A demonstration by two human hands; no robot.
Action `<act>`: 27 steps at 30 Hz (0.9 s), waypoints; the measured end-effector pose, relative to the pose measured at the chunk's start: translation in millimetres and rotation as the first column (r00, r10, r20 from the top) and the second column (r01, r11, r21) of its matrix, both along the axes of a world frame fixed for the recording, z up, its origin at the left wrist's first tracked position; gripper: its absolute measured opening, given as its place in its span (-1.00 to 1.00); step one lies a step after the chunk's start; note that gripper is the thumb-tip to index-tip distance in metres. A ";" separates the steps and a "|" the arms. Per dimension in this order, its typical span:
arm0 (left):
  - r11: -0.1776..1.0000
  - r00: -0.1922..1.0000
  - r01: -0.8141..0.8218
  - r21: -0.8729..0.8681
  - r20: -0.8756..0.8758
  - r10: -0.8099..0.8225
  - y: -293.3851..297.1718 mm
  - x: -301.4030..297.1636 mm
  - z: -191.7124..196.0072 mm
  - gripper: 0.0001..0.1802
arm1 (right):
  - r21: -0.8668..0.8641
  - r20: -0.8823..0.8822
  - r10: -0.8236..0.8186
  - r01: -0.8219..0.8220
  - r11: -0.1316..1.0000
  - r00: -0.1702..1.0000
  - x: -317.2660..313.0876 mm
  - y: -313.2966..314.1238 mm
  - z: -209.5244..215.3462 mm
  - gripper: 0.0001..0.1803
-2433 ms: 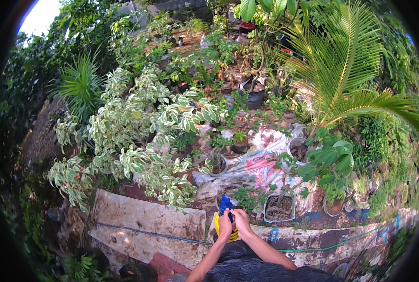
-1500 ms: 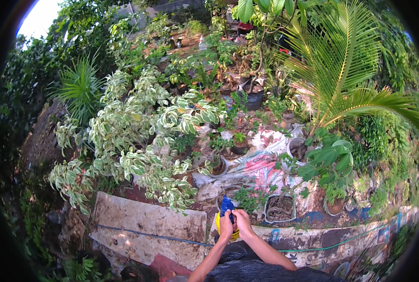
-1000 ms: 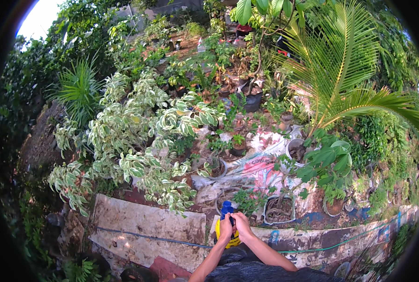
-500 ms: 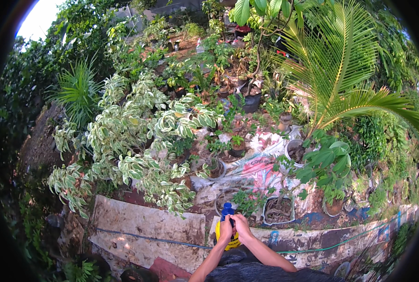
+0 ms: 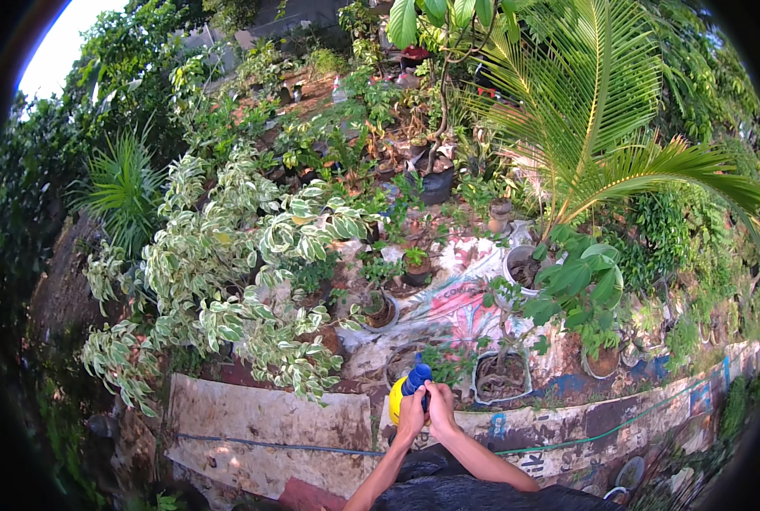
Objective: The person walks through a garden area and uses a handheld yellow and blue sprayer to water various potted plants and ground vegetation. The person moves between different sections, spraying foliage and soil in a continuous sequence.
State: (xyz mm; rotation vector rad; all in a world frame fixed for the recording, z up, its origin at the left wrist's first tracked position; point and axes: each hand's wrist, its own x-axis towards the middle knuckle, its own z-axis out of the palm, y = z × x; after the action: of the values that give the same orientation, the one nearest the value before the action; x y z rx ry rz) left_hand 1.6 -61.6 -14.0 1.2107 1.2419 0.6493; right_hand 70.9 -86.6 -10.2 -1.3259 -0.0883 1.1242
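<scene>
Variegated cream-and-green leaves fill the left half: a bushy shrub (image 5: pixel 218 255), with a spiky-leaved plant (image 5: pixel 126 192) behind and left of it. Below the shrub, a pale, stained sheet (image 5: pixel 269 413) lies on the ground; a dark hose (image 5: pixel 282 445) crosses it. A round pot (image 5: pixel 395 315) stands right of the shrub.

Lower centre: rounded yellow body (image 5: pixel 397 399), partly hidden by the left hand (image 5: pixel 411 416). Left forearm rises from the lower edge, slanting up and right; fingers curled. A blue nozzle-like piece (image 5: pixel 417 379) sits at the fingertips, tip up, leaning slightly right, just beside the yellow body; whether the two are joined cannot be told. Right hand (image 5: pixel 440 404) meets the left, its forearm slanting up and left. Grip: both hands closed together on the blue piece; exact finger contact too small to read.

Right of the hands: square planter (image 5: pixel 503 399) near them, a white bucket (image 5: pixel 514 284) farther back, green hose (image 5: pixel 618 425) along the ground, and a large palm frond (image 5: pixel 601 111) arching above.
</scene>
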 end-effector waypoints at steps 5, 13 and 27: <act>0.994 0.997 0.042 0.098 0.068 -0.049 5.2 13.7 9.1 -0.49 | 0.087 -0.001 -0.102 0.102 0.991 0.995 12.7 -0.2 13.2 -0.76; 1.000 0.998 -0.012 0.027 0.066 0.011 6.1 31.9 7.4 -0.50 | 0.088 -0.006 -0.150 0.150 0.985 0.989 25.4 1.5 13.4 -0.81; 0.988 0.997 -0.041 -0.146 0.062 0.050 6.5 30.0 2.0 -0.48 | 0.003 0.006 -0.063 0.063 0.998 0.998 25.1 0.7 1.4 -0.81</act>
State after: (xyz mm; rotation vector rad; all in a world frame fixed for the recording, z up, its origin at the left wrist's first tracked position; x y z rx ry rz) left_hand 31.6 -55.2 -11.9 1.0359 1.2428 0.6168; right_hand 96.0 -85.9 -8.9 -1.3214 -0.0518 1.0661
